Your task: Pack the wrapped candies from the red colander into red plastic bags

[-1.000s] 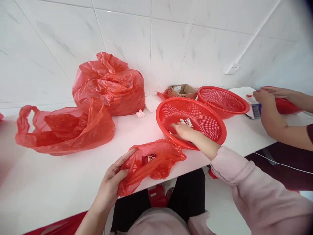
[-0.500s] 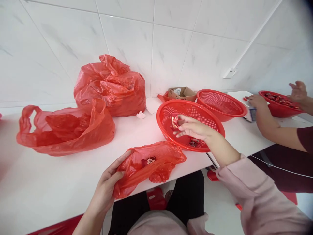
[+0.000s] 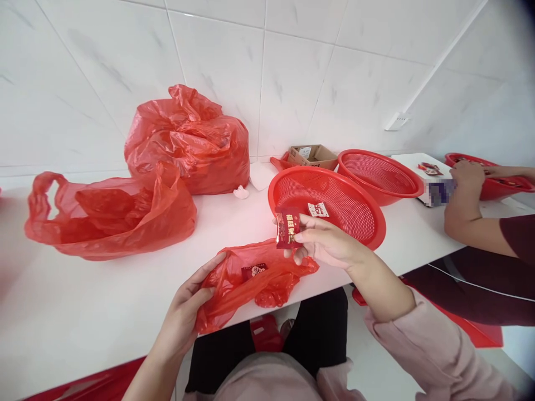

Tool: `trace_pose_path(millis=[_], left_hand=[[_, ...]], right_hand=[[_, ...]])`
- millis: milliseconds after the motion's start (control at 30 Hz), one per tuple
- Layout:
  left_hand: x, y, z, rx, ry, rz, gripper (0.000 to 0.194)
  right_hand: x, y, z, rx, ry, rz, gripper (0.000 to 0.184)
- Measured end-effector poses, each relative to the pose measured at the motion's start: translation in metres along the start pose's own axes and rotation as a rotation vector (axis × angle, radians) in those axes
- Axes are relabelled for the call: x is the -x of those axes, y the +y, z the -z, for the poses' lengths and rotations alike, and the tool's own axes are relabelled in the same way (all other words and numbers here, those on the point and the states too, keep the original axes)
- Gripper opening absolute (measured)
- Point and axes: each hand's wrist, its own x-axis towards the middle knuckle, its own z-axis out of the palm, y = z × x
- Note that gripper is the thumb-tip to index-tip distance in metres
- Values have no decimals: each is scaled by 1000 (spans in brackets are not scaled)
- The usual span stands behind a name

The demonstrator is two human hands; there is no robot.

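Note:
My left hand [image 3: 194, 298] grips the edge of a small red plastic bag [image 3: 234, 301], holding its mouth open above the table's front edge. Inside the bag lies a dark red packet with pale lettering [image 3: 254, 271]. Between the thumb and fingers of my right hand [image 3: 328, 239] is a red wrapped packet with gold characters [image 3: 287, 227], held above the bag's far right part. Just behind that hand stands a red perforated basket [image 3: 363, 223], tilted a little, with a white and red packet [image 3: 318, 210] inside.
A large full red bag [image 3: 188, 145] and an open red bag [image 3: 112, 223] stand at the left. A second basket [image 3: 382, 175], a cardboard box [image 3: 313, 156] and a scale [image 3: 437, 192] sit at the back right. A co-worker's arm [image 3: 472, 206] reaches into a farther basket [image 3: 497, 189].
My right hand has come from over the basket toward me and the small bag, carrying the red packet. The co-worker's hands have shifted to the far basket, leaving packets on the scale.

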Motion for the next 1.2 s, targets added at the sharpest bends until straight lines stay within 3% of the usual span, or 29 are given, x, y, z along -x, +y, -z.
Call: trace_pose_path(millis=[167,333,500,567,633,967,1200], left_hand=[[1,1,-3,-14,3,-13,58],[2,4,-8,-24,6,-23,61],[2,2,-7,2,-18,-21,59],[2,1,-6,8,-27,-23,57],[2,1,-6,11,-45,-29,55],[4,-1,-11,5,-109,-37,53],[5,-1,-12,-12,-73,-26,56]], right_hand=[[-3,7,-8,121,-5,26,22],[-6,20,-20,484,88,196,16],[-13,42,-25,1087,288,738,34],[-15,51,-25,1203,331,923,36],[-16,59,-27,1227,373,1012,38],[-7,68,-36,1166,414,1115,41],[-4,56,-42,1342,615,1237,35]])
